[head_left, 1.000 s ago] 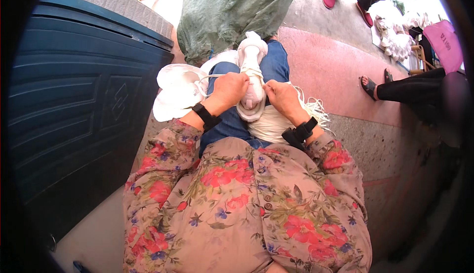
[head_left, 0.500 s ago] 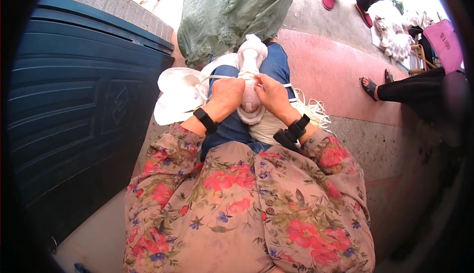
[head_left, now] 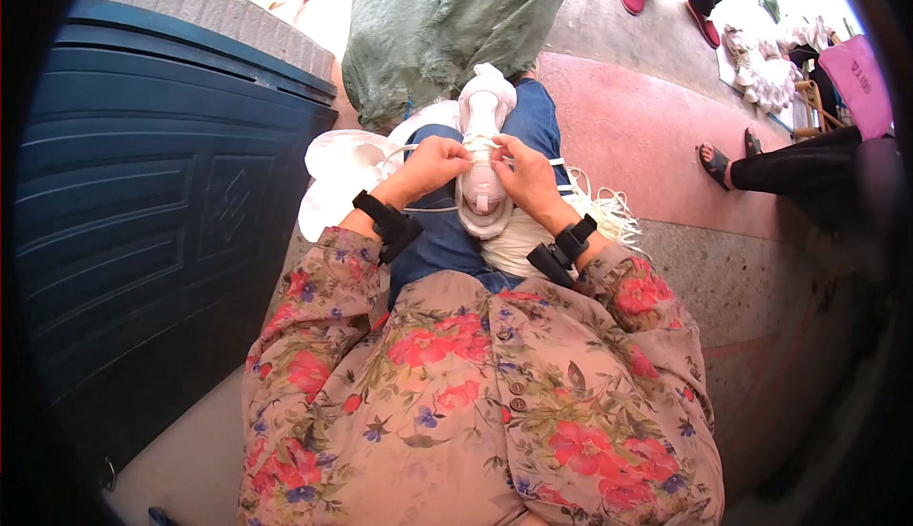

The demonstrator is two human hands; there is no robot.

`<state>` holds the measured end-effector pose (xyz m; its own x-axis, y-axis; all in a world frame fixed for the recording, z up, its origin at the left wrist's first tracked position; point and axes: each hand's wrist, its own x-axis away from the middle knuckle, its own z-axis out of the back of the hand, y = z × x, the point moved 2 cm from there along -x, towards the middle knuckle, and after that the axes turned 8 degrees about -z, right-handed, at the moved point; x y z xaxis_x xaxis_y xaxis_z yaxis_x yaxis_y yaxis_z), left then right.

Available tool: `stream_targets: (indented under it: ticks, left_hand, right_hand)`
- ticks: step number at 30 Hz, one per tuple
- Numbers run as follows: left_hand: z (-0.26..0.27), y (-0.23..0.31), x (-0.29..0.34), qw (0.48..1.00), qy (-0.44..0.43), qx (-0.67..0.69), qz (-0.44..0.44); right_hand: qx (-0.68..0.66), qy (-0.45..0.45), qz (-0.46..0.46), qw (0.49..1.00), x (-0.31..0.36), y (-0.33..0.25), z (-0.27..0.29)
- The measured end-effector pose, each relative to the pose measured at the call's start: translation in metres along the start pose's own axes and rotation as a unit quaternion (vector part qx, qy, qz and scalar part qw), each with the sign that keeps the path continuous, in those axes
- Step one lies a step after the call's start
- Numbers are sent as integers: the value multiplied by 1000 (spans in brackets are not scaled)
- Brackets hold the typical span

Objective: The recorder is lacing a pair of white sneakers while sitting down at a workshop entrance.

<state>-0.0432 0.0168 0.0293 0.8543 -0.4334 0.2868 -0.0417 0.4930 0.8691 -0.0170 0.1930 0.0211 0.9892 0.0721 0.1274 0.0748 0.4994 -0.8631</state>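
Two bare hands, the left hand (head_left: 433, 168) and the right hand (head_left: 527, 176), pinch a thin white lace (head_left: 479, 143) over a white, round-ended shoe (head_left: 483, 186) resting across blue denim thighs (head_left: 529, 119). Uneven pulling could twist the lace; unsupported, the shoe might slide.

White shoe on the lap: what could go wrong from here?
The shoe rests on the legs and might slip if they shift, with the left hand and right hand both busy at its middle. The loose white laces spread beside the right leg could tangle or snag.
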Motion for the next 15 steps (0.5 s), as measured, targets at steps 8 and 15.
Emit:
stream_targets:
  ticks: [8,15]
  left_hand:
    - [1,6,-7,946,-56,-313,-65]
    - [-6,2,-5,999,-7,-31,-42]
  right_hand:
    - [-38,-25,-12,999,0,6,-2]
    - [-95,-29,-19,995,-5,9,-2]
